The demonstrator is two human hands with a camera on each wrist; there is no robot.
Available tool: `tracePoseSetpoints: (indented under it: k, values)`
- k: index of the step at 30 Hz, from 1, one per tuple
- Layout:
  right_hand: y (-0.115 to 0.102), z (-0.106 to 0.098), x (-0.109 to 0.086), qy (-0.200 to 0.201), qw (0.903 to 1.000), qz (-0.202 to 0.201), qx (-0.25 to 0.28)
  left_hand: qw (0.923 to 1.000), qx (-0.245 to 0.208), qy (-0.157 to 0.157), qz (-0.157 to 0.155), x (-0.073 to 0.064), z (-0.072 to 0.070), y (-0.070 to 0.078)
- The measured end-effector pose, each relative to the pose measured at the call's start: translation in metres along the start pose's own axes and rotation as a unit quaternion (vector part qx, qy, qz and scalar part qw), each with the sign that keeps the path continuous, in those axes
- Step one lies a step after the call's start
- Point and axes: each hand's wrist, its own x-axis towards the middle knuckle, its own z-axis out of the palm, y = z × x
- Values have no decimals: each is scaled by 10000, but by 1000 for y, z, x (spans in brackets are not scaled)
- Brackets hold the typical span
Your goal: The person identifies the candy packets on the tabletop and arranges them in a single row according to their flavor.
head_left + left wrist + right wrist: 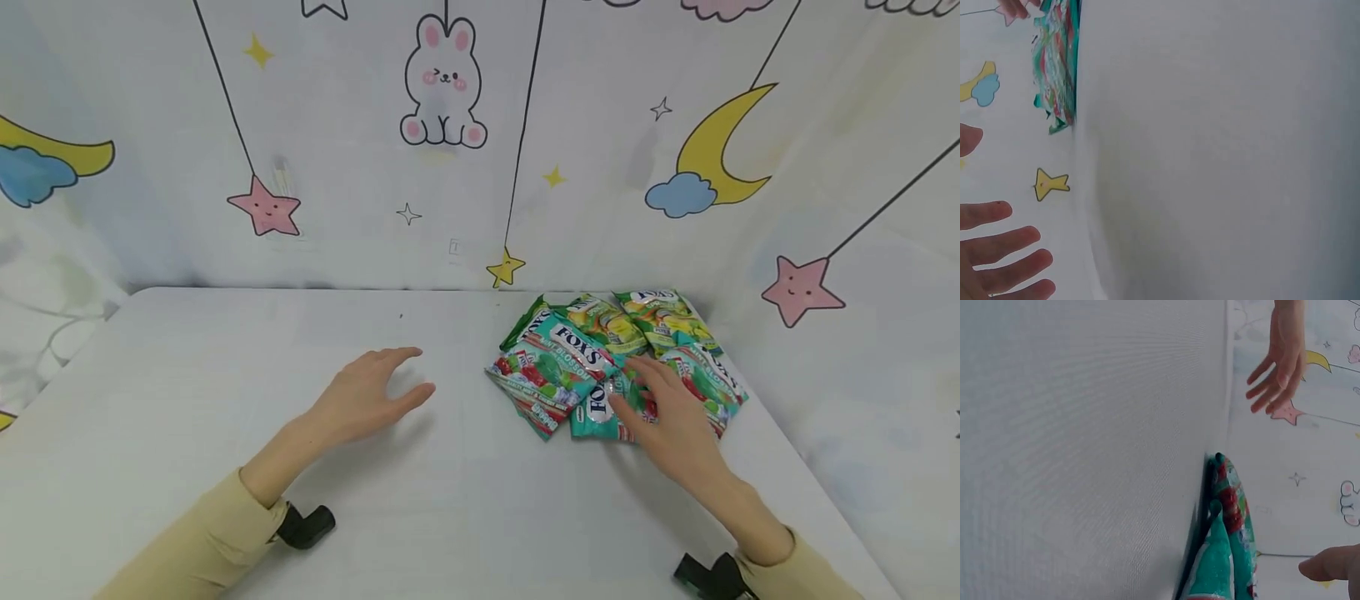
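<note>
Several Fox's candy bags lie in an overlapping heap on the right of the white table. A teal Fox's bag rests on top at the heap's left, and another teal bag lies at the front. My right hand is over the front of the heap, thumb and fingers spread; whether its fingertips touch a bag cannot be told. My left hand is held above the table left of the heap, fingers extended and thumb apart, with nothing in it. In the left wrist view its fingers are straight.
Two yellow-green bags, one being a green-yellow bag, lie at the back of the heap near the table's right edge. The white table meets a patterned cloth backdrop behind it.
</note>
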Motion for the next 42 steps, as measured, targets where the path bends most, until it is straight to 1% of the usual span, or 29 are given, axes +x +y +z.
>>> tracePoseSetpoints:
  k: [5, 10, 16, 20, 23, 27, 30, 33, 37, 42]
  values:
    - [-2, 4, 4, 45, 9999, 0, -120, 9995, -216, -174, 176, 15, 11, 11]
    - [-8, 5, 12, 33, 9997, 90, -243, 9979, -506, -304, 265, 30, 21, 24]
    - [-12, 7, 19, 72, 9999, 70, -65, 9954, -759, -310, 490, 46, 34, 37]
    - [-11, 10, 19, -47, 9999, 121, 75, 9930, -1011, -220, 566, 57, 45, 44]
    - [-11, 13, 18, -102, 9997, 142, 140, 9897, -1220, -33, 744, 65, 53, 47]
    - [-11, 18, 17, -80, 9998, 102, 164, 9852, -1399, 248, 954, 76, 63, 52]
    - [-11, 20, 16, -21, 10000, 34, 79, 9835, -1527, 318, 917, 84, 70, 56]
    - [-10, 21, 17, -31, 10000, -19, 27, 9826, -1639, 277, 825, 89, 76, 59]
    - [-9, 22, 17, -266, 9995, 79, 160, 9830, -1691, 146, 695, 93, 81, 62]
    - [-8, 25, 16, -574, 9969, 323, 427, 9831, -1697, 51, 690, 95, 87, 65]
